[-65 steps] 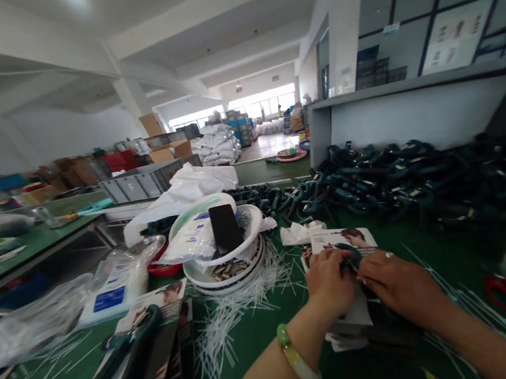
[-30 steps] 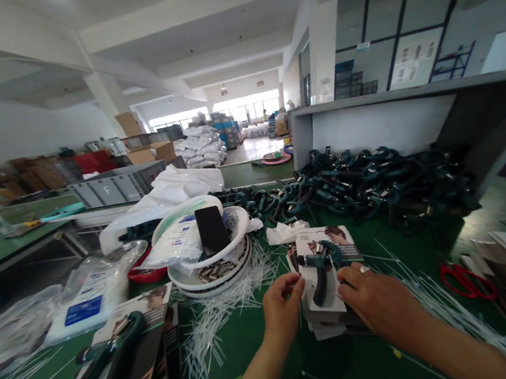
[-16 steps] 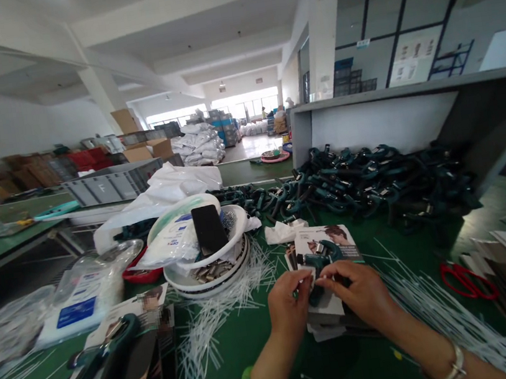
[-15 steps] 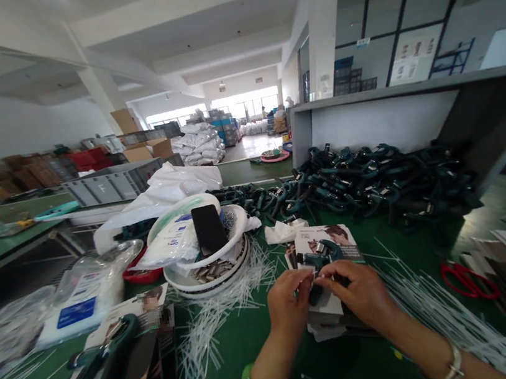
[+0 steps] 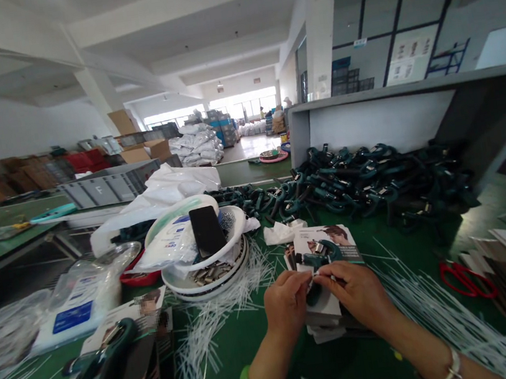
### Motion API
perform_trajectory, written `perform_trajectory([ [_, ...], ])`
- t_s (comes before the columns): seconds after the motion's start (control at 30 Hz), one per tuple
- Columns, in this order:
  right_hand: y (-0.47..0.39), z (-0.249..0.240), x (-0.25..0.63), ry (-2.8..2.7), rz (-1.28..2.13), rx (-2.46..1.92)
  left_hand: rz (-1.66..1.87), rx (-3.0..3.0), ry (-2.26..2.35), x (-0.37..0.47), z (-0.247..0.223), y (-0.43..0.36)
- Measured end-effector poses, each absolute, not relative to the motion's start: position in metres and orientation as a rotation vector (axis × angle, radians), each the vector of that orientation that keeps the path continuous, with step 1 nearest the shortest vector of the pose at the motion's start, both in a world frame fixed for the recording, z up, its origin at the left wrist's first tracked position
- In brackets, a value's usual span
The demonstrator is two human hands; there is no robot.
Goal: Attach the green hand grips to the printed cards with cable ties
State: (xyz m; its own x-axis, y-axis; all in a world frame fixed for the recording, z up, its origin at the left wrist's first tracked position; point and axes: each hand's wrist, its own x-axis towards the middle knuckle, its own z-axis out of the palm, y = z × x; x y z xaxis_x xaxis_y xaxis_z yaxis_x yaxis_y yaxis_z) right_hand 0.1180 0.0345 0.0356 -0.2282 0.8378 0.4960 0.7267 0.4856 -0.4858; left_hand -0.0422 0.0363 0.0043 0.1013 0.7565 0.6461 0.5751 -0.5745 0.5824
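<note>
My left hand and my right hand meet fingertip to fingertip over a stack of printed cards. Both are pinched around a small white piece, perhaps the end of a white tie, too small to make out surely. A dark green tool with a metal part lies on the top card, just beyond my fingers and partly hidden by them. White ties are spread to the right of my right hand, and more white ties lie to the left.
Dark green tools are heaped at the back right. Bowls of metal parts stand left of centre, with a black phone on top. Red scissors and more cards lie at right. Carded tools lie at front left.
Both hands remain together over the stack, with a slight shift of the fingers at the white piece. The whole view has shifted slightly.
</note>
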Motion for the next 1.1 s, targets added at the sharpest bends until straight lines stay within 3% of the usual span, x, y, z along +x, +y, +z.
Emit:
perform_trajectory([
  [0.8, 0.035, 0.037, 0.118, -2.168, 0.147, -1.337, 1.504, 2.125, 1.223, -0.043, 0.002, 0.038],
  [1.1, 0.038, 0.041, 0.120, -2.201, 0.236, -1.369, 1.284, 1.926, 1.184, -0.049, 0.017, 0.040],
])
